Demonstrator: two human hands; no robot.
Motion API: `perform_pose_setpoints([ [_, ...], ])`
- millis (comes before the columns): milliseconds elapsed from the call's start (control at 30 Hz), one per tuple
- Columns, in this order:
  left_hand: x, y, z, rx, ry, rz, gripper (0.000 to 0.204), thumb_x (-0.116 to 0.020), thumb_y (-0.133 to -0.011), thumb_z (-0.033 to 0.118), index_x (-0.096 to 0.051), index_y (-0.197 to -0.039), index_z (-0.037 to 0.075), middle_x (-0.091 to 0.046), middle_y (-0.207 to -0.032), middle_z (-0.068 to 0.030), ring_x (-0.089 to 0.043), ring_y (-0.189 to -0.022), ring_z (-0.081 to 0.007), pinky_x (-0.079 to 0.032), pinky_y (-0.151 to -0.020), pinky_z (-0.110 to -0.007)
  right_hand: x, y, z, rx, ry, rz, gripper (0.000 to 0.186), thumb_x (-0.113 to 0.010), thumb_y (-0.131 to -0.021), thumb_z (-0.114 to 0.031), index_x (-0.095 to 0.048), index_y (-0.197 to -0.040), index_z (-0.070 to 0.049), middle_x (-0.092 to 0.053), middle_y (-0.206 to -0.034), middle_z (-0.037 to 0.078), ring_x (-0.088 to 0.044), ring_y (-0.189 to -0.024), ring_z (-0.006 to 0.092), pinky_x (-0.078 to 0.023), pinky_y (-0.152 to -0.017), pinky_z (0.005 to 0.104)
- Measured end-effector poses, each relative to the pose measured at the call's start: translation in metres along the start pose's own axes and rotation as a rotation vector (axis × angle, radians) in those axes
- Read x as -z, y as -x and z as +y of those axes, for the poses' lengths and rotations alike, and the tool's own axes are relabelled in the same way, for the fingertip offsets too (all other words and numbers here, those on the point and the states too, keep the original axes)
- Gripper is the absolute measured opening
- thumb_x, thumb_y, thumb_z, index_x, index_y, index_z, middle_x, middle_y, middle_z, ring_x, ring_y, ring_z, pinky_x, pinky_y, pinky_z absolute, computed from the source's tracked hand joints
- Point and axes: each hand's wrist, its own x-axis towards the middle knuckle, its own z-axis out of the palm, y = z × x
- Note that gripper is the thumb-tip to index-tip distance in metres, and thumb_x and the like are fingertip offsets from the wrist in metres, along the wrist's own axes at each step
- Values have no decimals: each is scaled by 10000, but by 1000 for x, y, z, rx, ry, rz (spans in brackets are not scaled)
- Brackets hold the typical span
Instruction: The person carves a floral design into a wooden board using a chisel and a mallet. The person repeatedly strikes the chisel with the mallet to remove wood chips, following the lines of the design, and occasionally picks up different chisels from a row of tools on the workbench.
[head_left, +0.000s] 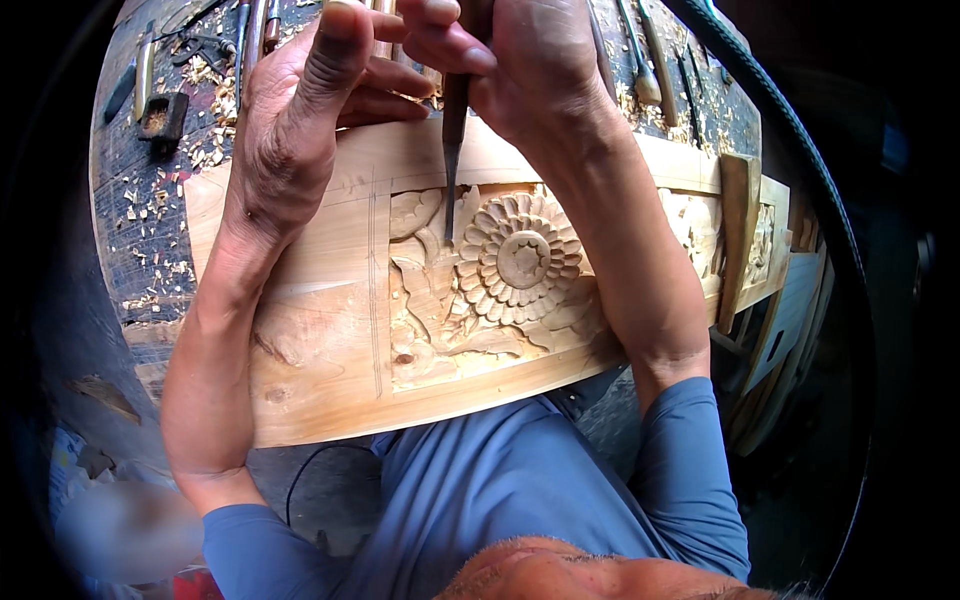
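Note:
My right hand [520, 60] is closed round a dark chisel [455, 130], held upright with its tip on the carved ground just left of a many-petalled flower [525, 255]. My left hand [305, 120] is raised beside the chisel at the upper left, thumb up and fingers apart, with nothing visible in it. Both forearms extend over a pale wooden board [315, 350], which has pencil lines and relief leaves around the flower. Whether my left fingertips touch anything behind them cannot be made out.
The scratched workbench [145, 240] carries wood chips, several carving tools [650, 70] and a dark block [160, 125]. A wooden bar [740, 220] crosses the board's right part, near more panels [785, 310]. A dark cord [790, 120] arcs along the right.

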Motion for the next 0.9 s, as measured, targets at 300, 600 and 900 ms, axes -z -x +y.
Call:
perform_pose_setpoints([
  [300,-2,5,0,27,-94,103,898,-376,-991,825,-632,-1356,45,-708,-1002,-18,-695,-955,-108,-537,-942,-270,-29,5,1,13,111,71,461,-367,-1163,-489,-479,-952,-95,-556,-646,39,-410,-417,77,-324,-376,204],
  [600,2,6,-13,-59,-74,81,716,-497,-1012,734,-698,-1184,69,-746,-1026,-27,-732,-974,-132,-563,-965,-308,-25,-1,12,82,97,31,480,-418,-1145,-515,-520,-943,-92,-556,-651,28,-390,-402,64,-301,-355,207],
  [900,11,3,-16,-85,-145,-13,541,-556,-1067,577,-693,-1118,56,-727,-973,-13,-715,-923,-102,-572,-934,-289,-29,-11,27,61,174,154,455,-452,-1139,-508,-521,-886,-136,-476,-626,-3,-340,-439,69,-256,-369,226],
])
